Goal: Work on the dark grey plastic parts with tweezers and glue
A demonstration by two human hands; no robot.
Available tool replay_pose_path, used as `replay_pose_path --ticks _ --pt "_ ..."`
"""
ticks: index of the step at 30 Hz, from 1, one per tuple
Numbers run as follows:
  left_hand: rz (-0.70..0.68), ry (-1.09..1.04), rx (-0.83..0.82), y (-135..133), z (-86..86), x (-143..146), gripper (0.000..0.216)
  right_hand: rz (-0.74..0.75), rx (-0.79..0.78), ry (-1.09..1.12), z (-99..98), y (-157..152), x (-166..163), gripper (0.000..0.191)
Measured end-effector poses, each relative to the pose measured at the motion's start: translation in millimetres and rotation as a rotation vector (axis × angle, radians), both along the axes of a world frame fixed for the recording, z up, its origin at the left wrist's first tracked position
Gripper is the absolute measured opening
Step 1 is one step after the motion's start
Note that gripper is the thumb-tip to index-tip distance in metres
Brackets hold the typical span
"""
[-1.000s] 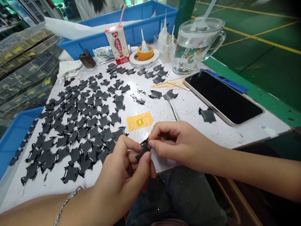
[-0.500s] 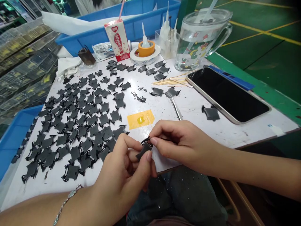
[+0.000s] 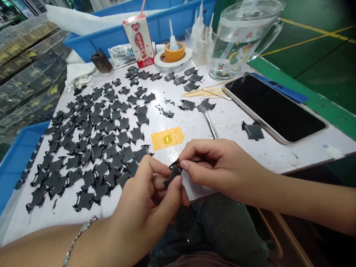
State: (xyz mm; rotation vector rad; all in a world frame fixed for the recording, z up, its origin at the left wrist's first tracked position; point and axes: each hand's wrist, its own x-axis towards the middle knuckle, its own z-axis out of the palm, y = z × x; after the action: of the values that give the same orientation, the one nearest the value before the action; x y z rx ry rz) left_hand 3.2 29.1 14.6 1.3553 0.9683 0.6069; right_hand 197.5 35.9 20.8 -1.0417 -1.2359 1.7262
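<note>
A small dark plastic part (image 3: 171, 176) is pinched between the thumb and fingers of my left hand (image 3: 152, 193), above the table's front edge. My right hand (image 3: 211, 163) is closed at the part's upper end, thumb and index finger pressed against a thin black piece there. A thin pale stick (image 3: 178, 142) points up from behind my right fingers; whether they grip it I cannot tell. Just beyond my hands lies a yellow tape piece (image 3: 158, 139) bearing a yellowish drop of liquid (image 3: 167, 139). Metal tweezers (image 3: 210, 124) rest behind my right hand.
Many similar dark parts (image 3: 111, 151) cover the table's left side. Black scraps (image 3: 166, 112), wooden sticks (image 3: 207, 92) and a phone (image 3: 274, 107) lie further out. A glass mug (image 3: 236, 48), tape rolls (image 3: 174, 55), a drink carton (image 3: 139, 42) and a blue bin (image 3: 108, 42) stand behind.
The view has shifted slightly. Both hands keep their hold at the dark plastic part, with barely any change in finger position.
</note>
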Motion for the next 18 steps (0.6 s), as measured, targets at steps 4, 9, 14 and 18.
replay_pose_path --ticks 4,9,14,18 --pt "-0.004 0.010 -0.001 -1.7 0.7 -0.5 0.023 -0.014 0.005 0.025 -3.9 -1.5 -0.8 0.011" --pt "-0.011 0.051 0.035 -2.2 0.0 -2.6 0.024 -0.011 -0.089 0.068 -2.8 -0.1 -2.6 0.015" --pt "-0.005 0.092 0.068 -2.2 0.2 -1.6 0.024 -0.003 -0.159 0.071 3.2 2.4 -4.0 0.025" --pt "-0.006 0.103 0.095 -3.4 1.3 -0.6 0.023 0.015 -0.154 0.043 5.4 2.9 -4.2 0.027"
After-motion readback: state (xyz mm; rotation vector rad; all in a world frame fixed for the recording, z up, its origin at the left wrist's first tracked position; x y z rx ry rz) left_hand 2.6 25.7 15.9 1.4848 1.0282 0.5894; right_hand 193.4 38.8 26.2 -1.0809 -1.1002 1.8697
